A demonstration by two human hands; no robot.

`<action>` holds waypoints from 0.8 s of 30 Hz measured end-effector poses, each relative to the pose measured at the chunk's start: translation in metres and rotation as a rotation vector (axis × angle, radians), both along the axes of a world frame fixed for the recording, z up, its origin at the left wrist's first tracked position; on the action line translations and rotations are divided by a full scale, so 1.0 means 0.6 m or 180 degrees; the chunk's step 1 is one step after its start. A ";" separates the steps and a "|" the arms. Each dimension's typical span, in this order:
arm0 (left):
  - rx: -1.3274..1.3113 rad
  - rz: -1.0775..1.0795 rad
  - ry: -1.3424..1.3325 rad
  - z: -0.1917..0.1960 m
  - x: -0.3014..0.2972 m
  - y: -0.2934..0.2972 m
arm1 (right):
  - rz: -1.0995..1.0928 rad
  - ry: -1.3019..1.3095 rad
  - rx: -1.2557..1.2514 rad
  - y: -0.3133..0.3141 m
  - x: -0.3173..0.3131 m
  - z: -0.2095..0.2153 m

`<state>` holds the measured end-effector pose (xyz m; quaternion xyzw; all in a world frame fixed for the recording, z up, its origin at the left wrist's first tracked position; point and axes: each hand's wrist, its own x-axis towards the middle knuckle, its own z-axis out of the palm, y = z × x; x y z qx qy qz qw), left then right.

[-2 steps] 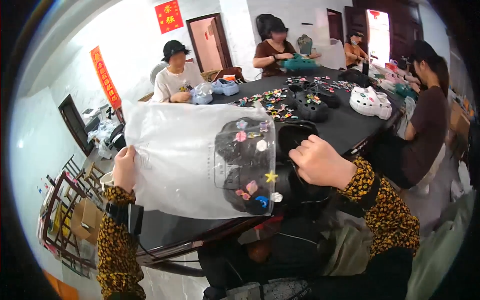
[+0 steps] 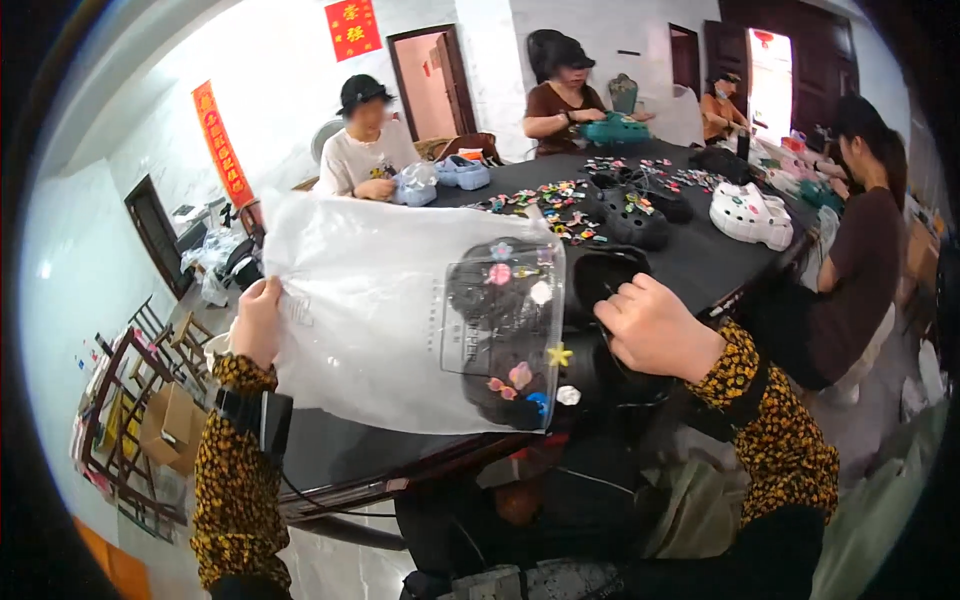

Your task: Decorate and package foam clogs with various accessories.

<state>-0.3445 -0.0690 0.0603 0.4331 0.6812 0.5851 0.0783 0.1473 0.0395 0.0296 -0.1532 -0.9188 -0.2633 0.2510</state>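
Observation:
A frosted clear plastic bag [image 2: 355, 320] is stretched out flat in front of me above the table edge. My left hand [image 2: 257, 322] is closed on its left edge, fingers pinching the film. A pair of black clogs [image 2: 590, 350] lies with the toe ends inside the bag and the heel ends outside its right edge. Flower, star and other bright charms dot the toes; a yellow star charm [image 2: 559, 356] and a white flower charm [image 2: 568, 395] sit at the bag's edge. My right hand [image 2: 660, 328] is closed on the heel part of the clogs, fingertips partly hidden.
The black table [image 2: 420, 450] holds scattered colourful charms [image 2: 560, 205], black clogs [image 2: 635, 215], white clogs [image 2: 750, 215] and light blue clogs [image 2: 462, 172]. Several people work around it, one with a green clog [image 2: 614, 130]. A cardboard box [image 2: 172, 425] and wooden stools stand at left.
The view has shifted a little, so everything sits slightly farther right. Both hands keep their grips, and the clogs sit about as deep in the bag as before.

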 end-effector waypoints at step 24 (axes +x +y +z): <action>-0.1115 0.0976 0.3183 -0.004 -0.206 0.104 | -0.0292 0.0698 -0.0688 0.079 -0.017 0.040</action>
